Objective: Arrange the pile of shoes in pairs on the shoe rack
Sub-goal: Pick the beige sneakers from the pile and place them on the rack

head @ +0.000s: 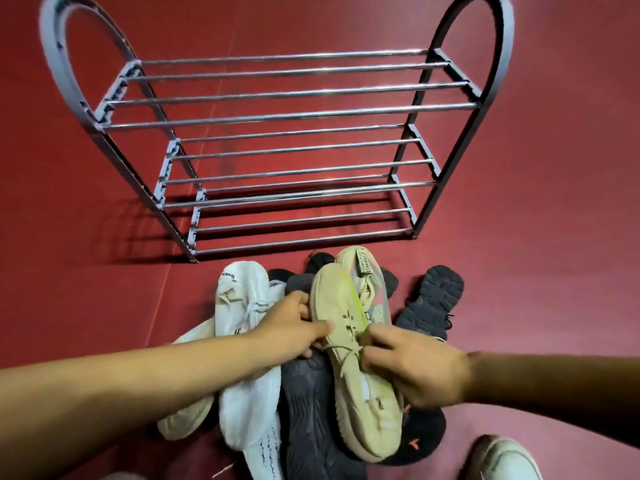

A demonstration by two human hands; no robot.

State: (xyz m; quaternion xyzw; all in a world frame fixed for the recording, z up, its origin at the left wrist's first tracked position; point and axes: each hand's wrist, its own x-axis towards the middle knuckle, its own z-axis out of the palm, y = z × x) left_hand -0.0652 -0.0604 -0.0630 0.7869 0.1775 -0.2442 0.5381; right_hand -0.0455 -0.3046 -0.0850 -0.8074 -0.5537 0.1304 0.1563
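Observation:
A pile of shoes lies on the red floor in front of a three-tier metal shoe rack (287, 116) whose bars hold nothing. On top of the pile is a beige sneaker (349, 341) with a yellow-green stripe, and a second beige sneaker (367, 282) lies just behind it. My left hand (294, 327) grips the near beige sneaker on its left side. My right hand (415, 365) pinches it at the laces on the right. White sneakers (242, 341) lie left of it, and dark grey shoes (308, 410) lie beneath.
A dark shoe (433, 299) lies sole-up to the right of the pile. A black shoe with an orange mark (415, 441) sits at the lower right. A white shoe toe (502, 459) shows at the bottom right corner. Red floor surrounds the rack.

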